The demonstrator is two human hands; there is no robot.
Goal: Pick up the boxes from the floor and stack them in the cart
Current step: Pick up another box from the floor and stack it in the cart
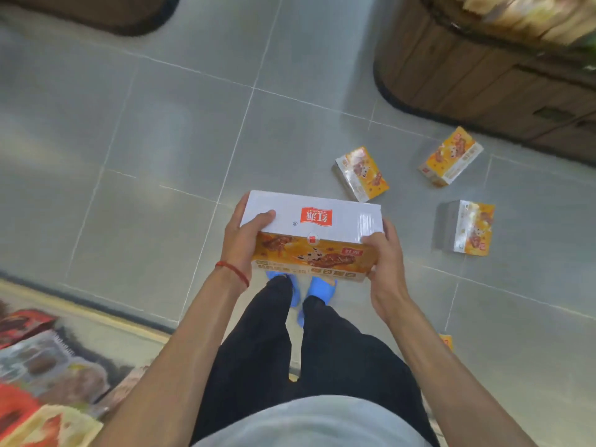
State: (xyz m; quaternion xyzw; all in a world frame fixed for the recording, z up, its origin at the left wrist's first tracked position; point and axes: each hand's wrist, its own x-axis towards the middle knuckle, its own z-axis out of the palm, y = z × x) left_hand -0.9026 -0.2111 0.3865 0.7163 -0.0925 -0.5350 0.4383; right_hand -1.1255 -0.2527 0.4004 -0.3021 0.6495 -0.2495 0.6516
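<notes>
I hold a white and orange snack box [319, 233] in front of me, above my feet. My left hand [243, 241] grips its left end and my right hand [385, 253] grips its right end. Three more boxes of the same kind lie on the grey tiled floor to the right: one [361, 173] just beyond the held box, one [451, 156] near the wooden stand, and one [466, 227] at the right. The orange corner of another box [446, 341] shows behind my right forearm. No cart is in view.
A dark wooden display stand [483, 69] with packaged goods fills the upper right. Another dark stand base [96, 11] sits at the upper left. A shelf of snack packets [42, 366] runs along the lower left. My feet wear blue slippers [319, 290].
</notes>
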